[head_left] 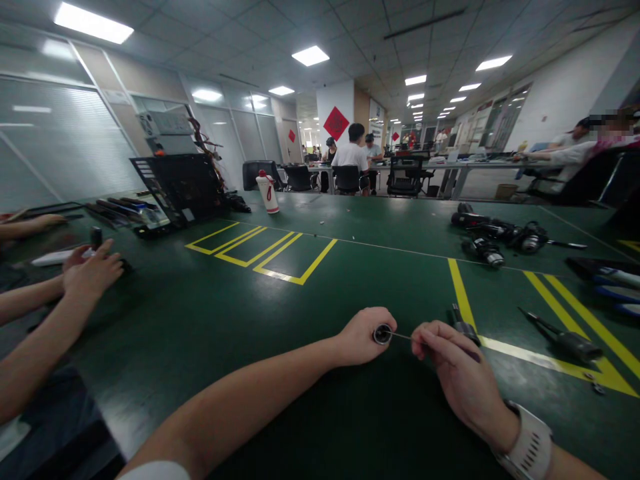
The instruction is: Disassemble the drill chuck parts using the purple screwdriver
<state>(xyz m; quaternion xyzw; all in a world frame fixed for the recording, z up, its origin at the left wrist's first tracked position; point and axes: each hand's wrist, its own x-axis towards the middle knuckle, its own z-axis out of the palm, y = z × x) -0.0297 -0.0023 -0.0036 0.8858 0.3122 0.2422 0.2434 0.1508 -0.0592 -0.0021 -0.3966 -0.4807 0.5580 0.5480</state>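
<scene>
My left hand (365,337) is wrapped around a small dark cylinder (381,335) whose round, metal-rimmed open end faces me. Most of that cylinder is hidden inside the fist. Closed in a pinch, my right hand (457,367) grips a thin-shafted tool (401,336), probably a screwdriver; its handle is mostly covered by the fingers. The shaft's tip reaches the cylinder's open end, though how deep it sits I cannot tell. Just beyond the right hand lies a dark cylindrical part (466,325) with prongs. Farther right is another dark part (567,340) with a long pointed end.
Small metal pieces (595,383) lie near the right edge. Black power tools (493,233) rest at the back right, near blue-handled tools (617,290). A white bottle (267,192) and a black frame (183,190) stand behind. At left are a co-worker's hands (93,270).
</scene>
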